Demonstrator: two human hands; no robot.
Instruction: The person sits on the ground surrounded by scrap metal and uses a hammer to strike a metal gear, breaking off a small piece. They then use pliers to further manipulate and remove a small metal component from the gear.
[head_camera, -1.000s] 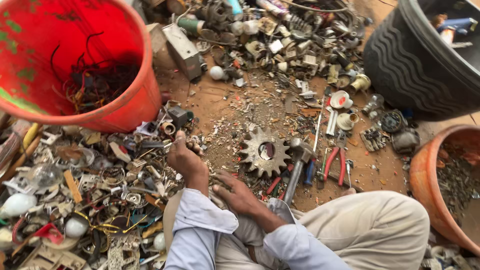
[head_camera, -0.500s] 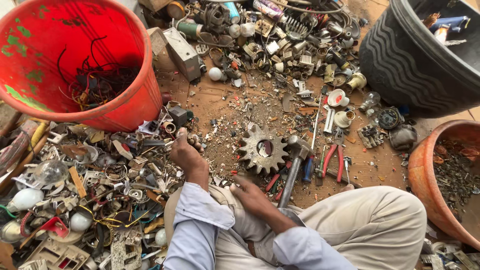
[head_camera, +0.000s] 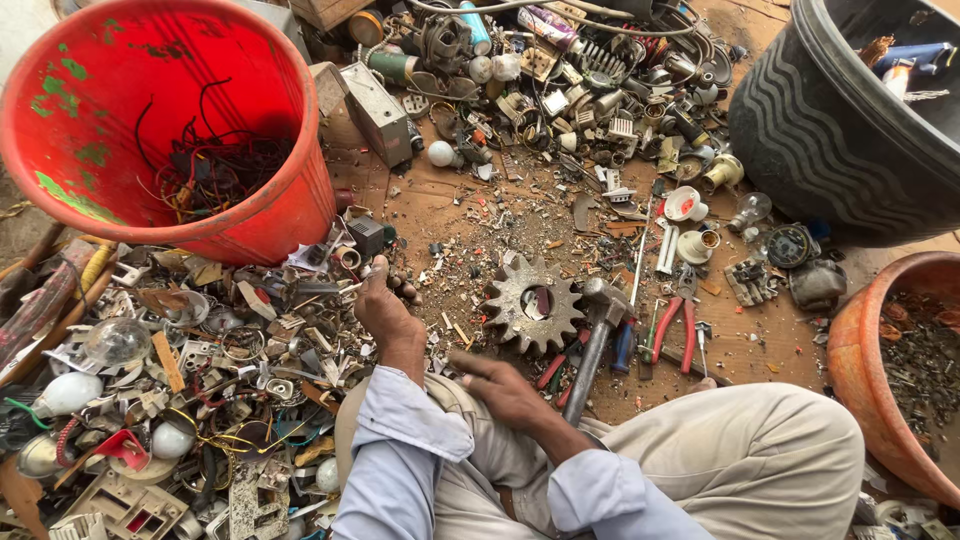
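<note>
**Sharp scrap under bare hands**

Dusty brown ground (head_camera: 440, 205) littered with metal scrap serves as the work surface, and a person sits on it in beige trousers (head_camera: 740, 470) and pale blue sleeves. Nearest, the right hand (head_camera: 505, 390) rests on the knee, fingers loosely spread, holding nothing. The left hand (head_camera: 385, 305) reaches into the heap of mixed metal and plastic scraps (head_camera: 200, 370), fingers curled around a small dark piece (head_camera: 400, 285); what exactly it grips I cannot tell. Jagged offcuts and glass bulbs (head_camera: 70, 392) lie all round that hand, so a cut or a broken bulb looks the likeliest mishap.

Just beyond the knees lie a rusty toothed gear wheel (head_camera: 533, 303), a steel-headed hammer (head_camera: 598, 325) and red-handled pliers (head_camera: 678, 325); a careless knee could knock them.

Further off stand a red plastic bucket holding wires (head_camera: 250, 215), a black ribbed tub (head_camera: 820, 130) and an orange bowl of small bits (head_camera: 860, 350). The bucket stands touching the heap and could tip if the heap shifts.
</note>
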